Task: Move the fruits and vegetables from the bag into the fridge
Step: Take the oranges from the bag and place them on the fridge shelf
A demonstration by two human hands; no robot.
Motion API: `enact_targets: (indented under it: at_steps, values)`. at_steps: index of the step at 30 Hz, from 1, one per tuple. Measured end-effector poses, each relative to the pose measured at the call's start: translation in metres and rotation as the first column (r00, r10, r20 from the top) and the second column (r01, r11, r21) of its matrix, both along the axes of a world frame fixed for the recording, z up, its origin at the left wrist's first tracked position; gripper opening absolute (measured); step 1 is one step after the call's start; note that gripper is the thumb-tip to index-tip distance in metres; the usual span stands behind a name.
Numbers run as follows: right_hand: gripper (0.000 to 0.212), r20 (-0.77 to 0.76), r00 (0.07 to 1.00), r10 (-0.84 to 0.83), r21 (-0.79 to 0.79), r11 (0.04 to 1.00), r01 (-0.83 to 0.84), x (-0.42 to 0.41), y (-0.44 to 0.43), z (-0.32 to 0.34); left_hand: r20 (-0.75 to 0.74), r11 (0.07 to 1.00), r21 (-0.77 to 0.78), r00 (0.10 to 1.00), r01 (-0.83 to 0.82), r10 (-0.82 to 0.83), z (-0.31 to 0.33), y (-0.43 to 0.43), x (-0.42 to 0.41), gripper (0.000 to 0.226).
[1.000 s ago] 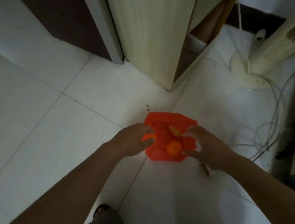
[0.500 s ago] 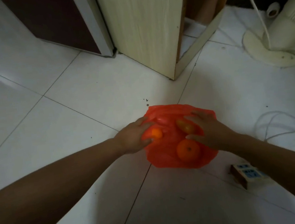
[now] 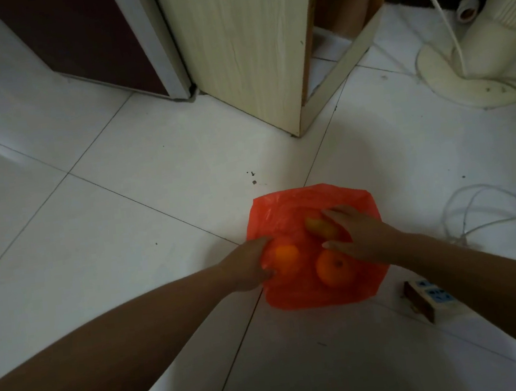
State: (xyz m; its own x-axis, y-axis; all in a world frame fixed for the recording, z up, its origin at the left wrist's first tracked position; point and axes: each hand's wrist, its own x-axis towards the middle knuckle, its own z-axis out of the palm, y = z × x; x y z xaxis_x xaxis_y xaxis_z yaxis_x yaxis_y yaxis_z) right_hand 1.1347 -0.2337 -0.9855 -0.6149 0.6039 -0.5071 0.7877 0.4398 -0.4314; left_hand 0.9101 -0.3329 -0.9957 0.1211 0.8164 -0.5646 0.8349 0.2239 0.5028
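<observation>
My left hand (image 3: 248,268) cups a small round orange fruit (image 3: 286,255) in the thin red plastic bag (image 3: 287,211) on the white tiled floor (image 3: 127,184), while my right hand (image 3: 359,236) lies open-fingered beside a larger orange (image 3: 334,268).

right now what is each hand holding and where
Left hand grips the small orange by its left side; right hand rests on the yellowish fruit, grip unclear.

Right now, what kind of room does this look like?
Probably a room in a home: white tiled floor, a pale standing fan's base with loose cables, a wooden cabinet, and a red bag of fruit on the floor.
</observation>
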Motion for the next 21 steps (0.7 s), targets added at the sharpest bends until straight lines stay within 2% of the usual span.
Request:
enact_targets:
  at_steps: [6, 11, 15, 21]
  values:
    - [0.072, -0.085, 0.991, 0.101, 0.107, 0.99, -0.091, 0.031, -0.009, 0.001, 0.005, 0.999, 0.028, 0.999, 0.044, -0.044, 0.001, 0.003, -0.006, 0.073]
    - [0.066, -0.191, 0.965, 0.179, 0.243, 0.961, -0.13, 0.029, -0.019, 0.0, -0.008, 0.998, 0.068, 1.0, 0.009, -0.009, 0.006, 0.006, -0.01, 0.072]
    - [0.059, -0.132, 0.94, 0.316, 0.233, 0.931, -0.28, 0.02, -0.029, -0.007, 0.011, 0.998, 0.061, 1.0, 0.018, -0.019, 0.009, 0.004, -0.011, 0.071]
    - [0.062, 0.027, 0.937, 0.348, 0.15, 0.925, -0.348, 0.025, -0.035, -0.019, 0.022, 0.999, 0.043, 1.0, -0.006, 0.005, 0.011, 0.001, -0.019, 0.068]
